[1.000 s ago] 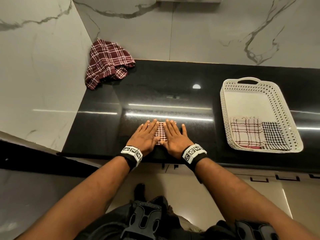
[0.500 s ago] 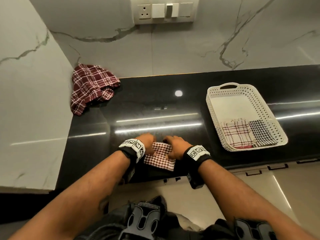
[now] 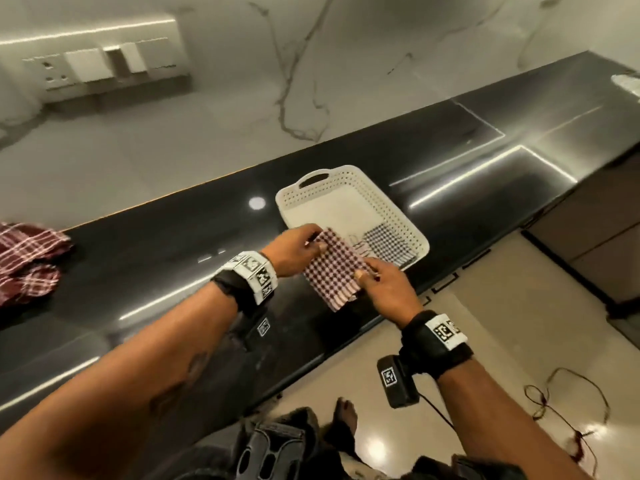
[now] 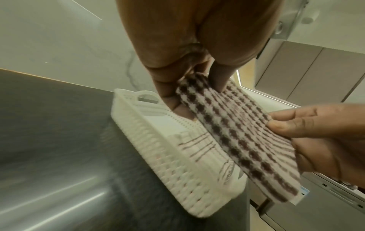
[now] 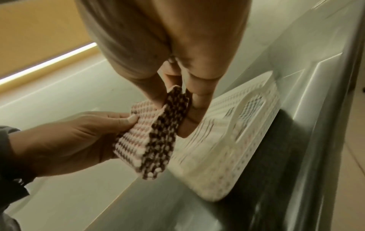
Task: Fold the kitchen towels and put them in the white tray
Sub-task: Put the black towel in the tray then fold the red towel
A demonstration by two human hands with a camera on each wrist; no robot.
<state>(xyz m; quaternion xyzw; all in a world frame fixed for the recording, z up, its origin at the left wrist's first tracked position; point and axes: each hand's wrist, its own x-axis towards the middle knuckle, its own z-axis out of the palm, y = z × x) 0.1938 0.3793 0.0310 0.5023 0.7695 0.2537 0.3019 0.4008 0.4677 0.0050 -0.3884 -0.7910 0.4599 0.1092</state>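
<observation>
Altogether four towels show: one folded checked towel [image 3: 332, 271] held up at the centre of the head view, two folded ones in the white tray [image 3: 349, 202], namely a lined towel [image 3: 360, 245] and a dark checked towel [image 3: 391, 244], and one crumpled maroon plaid towel [image 3: 27, 261] at the left edge. There is one tray, right of centre on the glossy black counter [image 3: 156, 271]. A marble wall [image 3: 225, 133] rises behind, with a switch plate [image 3: 100, 67] at upper left; a tiled floor [image 3: 502, 323] fills the lower right. The left hand [image 3: 294, 251] pinches the held towel's far corner between thumb and fingers, and the right hand [image 3: 384, 285] pinches its near edge. The towel seems to hang just over the tray's near-left rim, though motion blur makes this uncertain.
</observation>
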